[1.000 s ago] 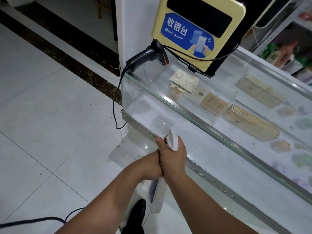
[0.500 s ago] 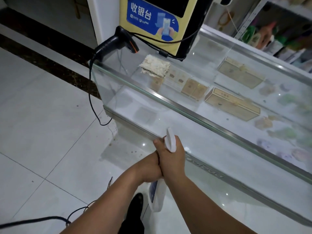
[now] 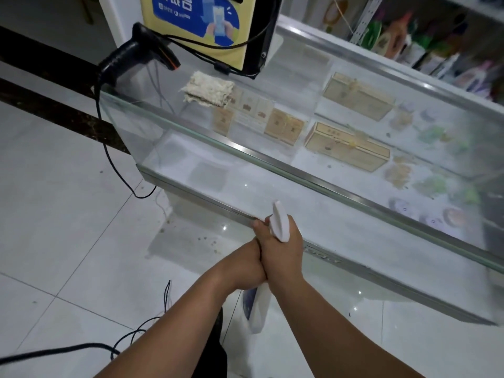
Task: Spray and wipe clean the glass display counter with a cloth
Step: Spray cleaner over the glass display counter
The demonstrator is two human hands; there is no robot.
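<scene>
Bottle (image 3: 281,225) gripped in right hand (image 3: 283,255) at the counter (image 3: 354,184) front; left hand (image 3: 241,267) pressed against it, fingers hidden, grip unclear; cloth (image 3: 208,90) on top

- Glass counter (image 3: 313,177): the top's right stretch is open for a flat pass, front rail to back.
- Left end is crowded: cloth (image 3: 208,90) on the glass, scanner (image 3: 136,54) on the corner, yellow terminal (image 3: 201,25) behind.
- Terminal cable (image 3: 218,46) is draped low; scanner cord (image 3: 109,156) hangs down the end.
- Left hand (image 3: 240,266) and right hand (image 3: 281,252) grip the spray bottle (image 3: 281,222) near the front face.
- Floor cable (image 3: 68,347) lies at lower left.
</scene>
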